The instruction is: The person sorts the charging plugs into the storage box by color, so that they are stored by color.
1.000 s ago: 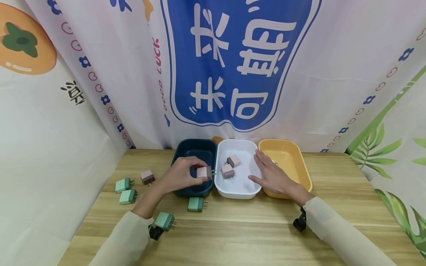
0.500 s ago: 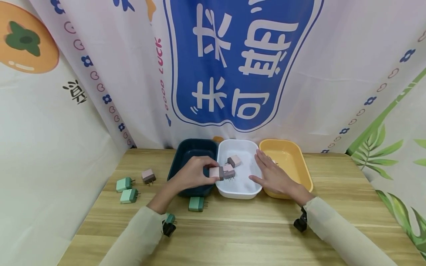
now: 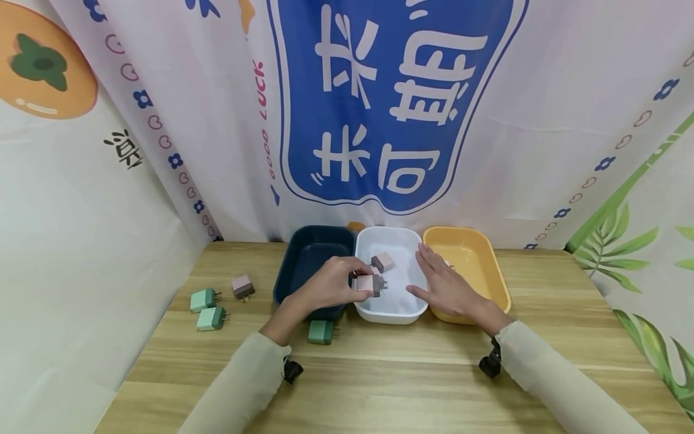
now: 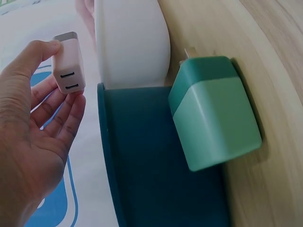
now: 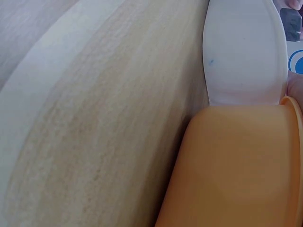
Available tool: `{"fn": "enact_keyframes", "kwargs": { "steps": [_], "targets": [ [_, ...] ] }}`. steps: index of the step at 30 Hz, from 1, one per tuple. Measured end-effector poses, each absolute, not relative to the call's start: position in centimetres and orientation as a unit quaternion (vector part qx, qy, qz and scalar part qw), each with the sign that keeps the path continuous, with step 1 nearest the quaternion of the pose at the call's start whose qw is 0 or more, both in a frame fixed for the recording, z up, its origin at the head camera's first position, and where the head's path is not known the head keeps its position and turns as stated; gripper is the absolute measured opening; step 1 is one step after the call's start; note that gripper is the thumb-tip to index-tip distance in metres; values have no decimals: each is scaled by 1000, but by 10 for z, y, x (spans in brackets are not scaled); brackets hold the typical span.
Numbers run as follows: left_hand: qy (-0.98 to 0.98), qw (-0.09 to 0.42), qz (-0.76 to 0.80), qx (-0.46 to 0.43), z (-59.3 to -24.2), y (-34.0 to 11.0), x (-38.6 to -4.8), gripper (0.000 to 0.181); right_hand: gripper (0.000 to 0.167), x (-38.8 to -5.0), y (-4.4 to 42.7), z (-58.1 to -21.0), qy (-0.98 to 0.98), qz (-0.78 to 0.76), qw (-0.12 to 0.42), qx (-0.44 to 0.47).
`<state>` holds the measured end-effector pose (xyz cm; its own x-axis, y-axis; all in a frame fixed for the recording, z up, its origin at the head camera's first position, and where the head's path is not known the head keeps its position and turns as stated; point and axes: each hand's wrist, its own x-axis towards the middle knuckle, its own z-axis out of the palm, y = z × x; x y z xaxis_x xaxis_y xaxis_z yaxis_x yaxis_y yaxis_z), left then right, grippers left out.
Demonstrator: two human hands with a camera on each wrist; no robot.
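Note:
My left hand (image 3: 337, 282) pinches a pink charger plug (image 3: 365, 285) between thumb and fingers, above the near left part of the white bin (image 3: 398, 316). Two slots show on the end of that pink charger plug (image 4: 69, 66) in the left wrist view. Beneath it inside the bin lie pink plugs, one of them a pink plug (image 3: 382, 261) in plain sight, another mostly hidden by the held one. My right hand (image 3: 447, 283), fingers straight, hovers or rests over the border of the white bin and the yellow bin (image 3: 501, 289); contact is unclear.
A dark blue bin (image 3: 295, 253) stands left of the white one. On the wooden table (image 3: 379, 380) are a green plug (image 3: 320, 332) before the blue bin, two green plugs (image 3: 210, 319) at left, and a pink plug (image 3: 242, 287). A printed curtain (image 3: 233, 150) hangs behind.
The left hand has carried the pink charger plug rightward, from over the dark blue bin to over the white bin. The right hand has stayed in place.

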<state>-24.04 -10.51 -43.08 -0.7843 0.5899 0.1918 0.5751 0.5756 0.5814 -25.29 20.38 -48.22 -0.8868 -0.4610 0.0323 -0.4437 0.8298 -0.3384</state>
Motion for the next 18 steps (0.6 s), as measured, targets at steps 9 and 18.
{"fn": "enact_keyframes", "kwargs": {
  "steps": [9,18],
  "targets": [
    [894,14,295,336,-437,-95,-245,34,99,-255,204,-484,955,-167,9,-245],
    [895,29,295,334,-445,-90,-253,35,99,-254,204,-483,955,-167,9,-245]
  ]
}}
